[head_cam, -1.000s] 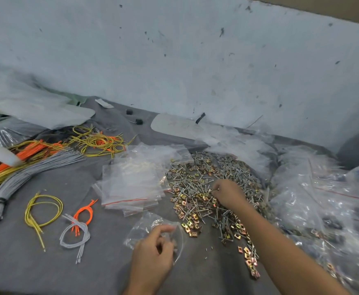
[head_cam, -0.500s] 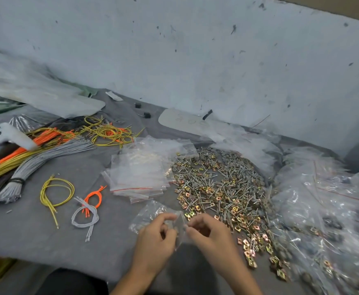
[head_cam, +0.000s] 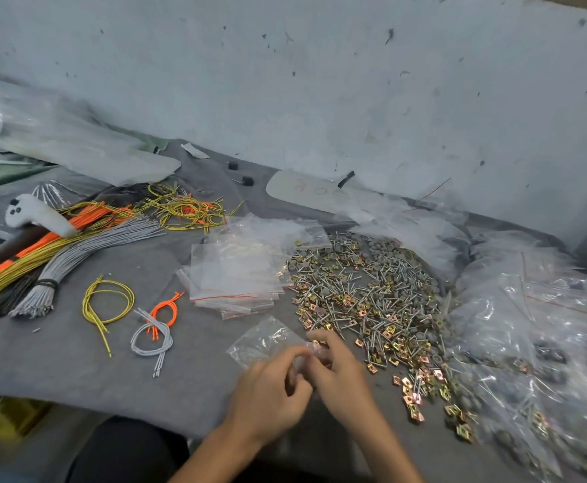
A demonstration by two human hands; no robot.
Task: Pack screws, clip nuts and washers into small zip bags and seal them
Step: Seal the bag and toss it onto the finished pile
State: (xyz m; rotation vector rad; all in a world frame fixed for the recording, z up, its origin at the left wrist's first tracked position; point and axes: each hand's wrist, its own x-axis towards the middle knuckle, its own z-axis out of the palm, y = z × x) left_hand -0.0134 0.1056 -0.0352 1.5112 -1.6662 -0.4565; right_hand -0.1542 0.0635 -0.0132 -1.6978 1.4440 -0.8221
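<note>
A small clear zip bag (head_cam: 264, 339) lies on the grey cloth at the front, and my left hand (head_cam: 267, 395) pinches its near edge. My right hand (head_cam: 340, 374) meets the left at the bag's mouth, fingers curled on it; blur hides whether it carries any hardware. To the right spreads a large pile of screws, brass clip nuts and washers (head_cam: 365, 298). A stack of empty zip bags (head_cam: 239, 270) lies just behind the held bag.
Filled clear bags (head_cam: 535, 325) are heaped at the right. Bundles of orange, yellow and grey wires (head_cam: 58, 245) and small wire loops (head_cam: 152, 336) lie at the left. A white controller (head_cam: 34, 214) rests on the wires. The wall stands close behind.
My right hand left the hardware pile and came back to the bag at the front, joining my left hand at its mouth. The view shifted down and left.
</note>
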